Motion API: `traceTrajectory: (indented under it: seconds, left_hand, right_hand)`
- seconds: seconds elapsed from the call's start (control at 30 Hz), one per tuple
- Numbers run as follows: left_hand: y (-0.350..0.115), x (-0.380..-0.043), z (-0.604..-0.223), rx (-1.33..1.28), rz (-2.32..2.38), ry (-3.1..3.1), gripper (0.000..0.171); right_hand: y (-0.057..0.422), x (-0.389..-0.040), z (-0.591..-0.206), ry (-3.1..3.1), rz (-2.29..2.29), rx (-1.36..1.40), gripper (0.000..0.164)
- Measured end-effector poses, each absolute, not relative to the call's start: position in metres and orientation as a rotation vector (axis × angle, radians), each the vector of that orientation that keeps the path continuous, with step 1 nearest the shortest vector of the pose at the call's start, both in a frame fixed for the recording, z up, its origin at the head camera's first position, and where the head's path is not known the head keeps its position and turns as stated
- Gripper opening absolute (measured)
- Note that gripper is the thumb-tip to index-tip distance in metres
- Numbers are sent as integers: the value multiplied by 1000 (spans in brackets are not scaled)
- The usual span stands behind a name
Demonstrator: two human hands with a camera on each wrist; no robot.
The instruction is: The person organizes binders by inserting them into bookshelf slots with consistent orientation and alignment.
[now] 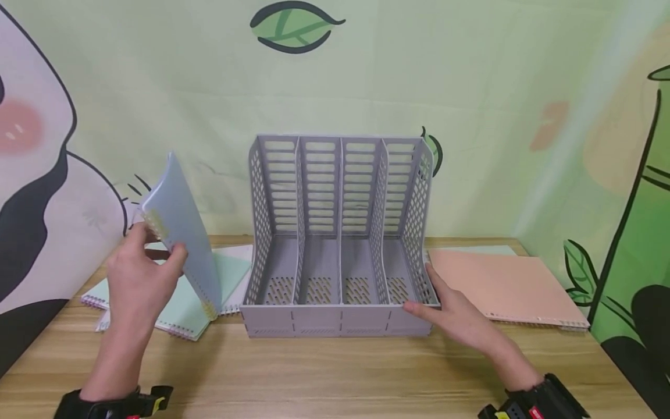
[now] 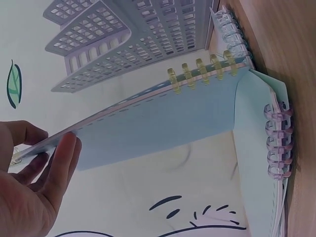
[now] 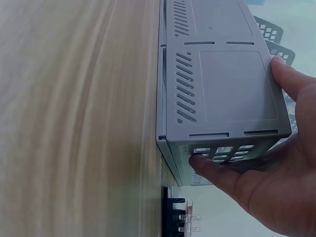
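My left hand (image 1: 143,270) pinches a light blue ring-bound notebook (image 1: 185,224) by its spine edge. It stands upright on its lower end, above green notebooks (image 1: 185,308) lying at the left. In the left wrist view, yellow rings (image 2: 202,71) show along the blue notebook's edge. At the centre stands a grey-purple file organizer (image 1: 337,321) with several upright slots, none holding a notebook. My right hand (image 1: 460,317) grips its front right corner, thumb over the front rim and fingers along the perforated side. The right wrist view shows this corner (image 3: 237,89) close up.
Right of the organizer, a peach spiral notebook (image 1: 513,288) lies flat with others under it. Everything rests on a wooden table (image 1: 335,378). A pale green printed cloth (image 1: 471,87) hangs behind.
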State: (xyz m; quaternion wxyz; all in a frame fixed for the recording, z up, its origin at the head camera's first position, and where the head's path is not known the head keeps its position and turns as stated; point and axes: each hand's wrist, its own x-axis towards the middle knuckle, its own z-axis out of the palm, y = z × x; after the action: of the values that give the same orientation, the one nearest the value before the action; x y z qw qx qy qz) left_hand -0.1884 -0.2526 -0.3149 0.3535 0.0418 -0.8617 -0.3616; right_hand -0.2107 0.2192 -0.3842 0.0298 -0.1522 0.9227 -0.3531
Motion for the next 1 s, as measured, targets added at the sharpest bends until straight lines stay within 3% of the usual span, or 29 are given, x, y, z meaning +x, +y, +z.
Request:
traceTrajectory:
  seconds: [1.0]
  left_hand:
    - [-250,-188,-294,96,-1035,-2492,59]
  right_hand:
    - [218,-210,-390,2852,-1076,-538,83]
